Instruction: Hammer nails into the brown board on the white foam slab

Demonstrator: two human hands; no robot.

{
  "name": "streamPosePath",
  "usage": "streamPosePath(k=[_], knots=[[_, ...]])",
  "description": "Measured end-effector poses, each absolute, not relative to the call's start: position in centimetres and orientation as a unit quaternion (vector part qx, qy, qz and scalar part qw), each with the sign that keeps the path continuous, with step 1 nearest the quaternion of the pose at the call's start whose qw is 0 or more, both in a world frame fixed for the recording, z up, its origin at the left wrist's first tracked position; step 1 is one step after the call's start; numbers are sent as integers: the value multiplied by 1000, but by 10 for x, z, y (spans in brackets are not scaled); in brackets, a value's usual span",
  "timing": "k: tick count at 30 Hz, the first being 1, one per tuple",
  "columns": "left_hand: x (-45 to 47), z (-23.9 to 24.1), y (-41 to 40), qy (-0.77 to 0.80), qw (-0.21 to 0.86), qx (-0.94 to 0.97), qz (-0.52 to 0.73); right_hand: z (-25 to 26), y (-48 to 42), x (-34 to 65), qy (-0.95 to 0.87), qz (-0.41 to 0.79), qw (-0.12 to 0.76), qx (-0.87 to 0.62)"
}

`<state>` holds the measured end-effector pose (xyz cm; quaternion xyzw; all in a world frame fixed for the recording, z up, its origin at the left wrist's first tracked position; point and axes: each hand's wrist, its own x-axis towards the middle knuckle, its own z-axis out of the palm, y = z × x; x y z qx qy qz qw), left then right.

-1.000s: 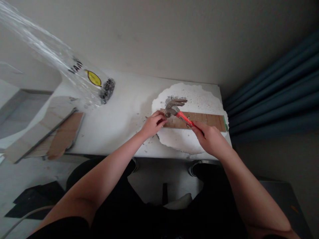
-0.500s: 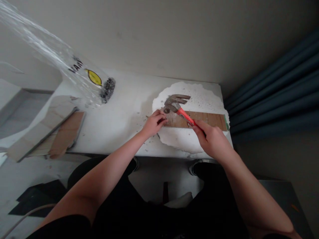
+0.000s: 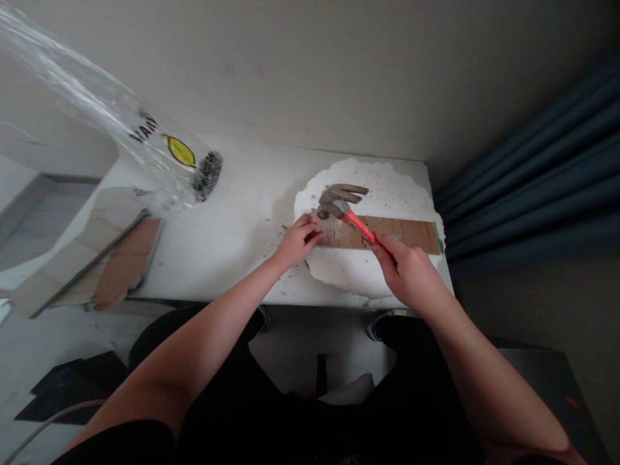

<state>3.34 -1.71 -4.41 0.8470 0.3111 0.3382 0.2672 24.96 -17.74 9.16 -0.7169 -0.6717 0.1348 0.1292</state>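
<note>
My right hand (image 3: 411, 271) is wrapped round the red handle of a claw hammer (image 3: 336, 200). Its grey metal head hangs over the left end of a brown wooden board (image 3: 402, 236), claw pointing right. My left hand (image 3: 296, 242) rests at that same end, fingers bent and drawn together close to the hammer's striking face. Whatever is between those fingertips is too small to make out. Under the board lies a white, ragged-edged sheet (image 3: 339, 274), speckled with small debris.
The white table (image 3: 242, 213) stands against a wall. At left, a clear plastic bag (image 3: 179, 152) with a yellow lemon print stands behind broken board pieces (image 3: 128, 261). A blue curtain (image 3: 533, 174) hangs at right. Dark sheets (image 3: 77, 384) lie on the floor.
The hammer head and both hands have shifted only very slightly. The whole view has moved a little; both hands keep the same hold.
</note>
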Motion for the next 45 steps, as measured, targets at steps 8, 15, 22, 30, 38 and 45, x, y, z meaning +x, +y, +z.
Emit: streamPosePath(k=[8, 15, 22, 30, 38, 45], knots=[[33, -45, -17, 298, 261, 848, 351, 91, -178, 251, -670, 141, 129, -717], [32, -46, -17, 300, 250, 850, 353, 89, -176, 249, -670, 123, 97, -725], [33, -49, -17, 311, 263, 847, 342, 88, -178, 245, -686, 123, 73, -713], [31, -49, -14, 310, 276, 847, 331, 84, -179, 244, -688, 122, 88, -710], [21, -42, -7, 323, 291, 819, 374, 82, -180, 247, -675, 121, 78, -724], [19, -31, -5, 407, 276, 776, 395, 73, -176, 245, -684, 134, 33, -716]])
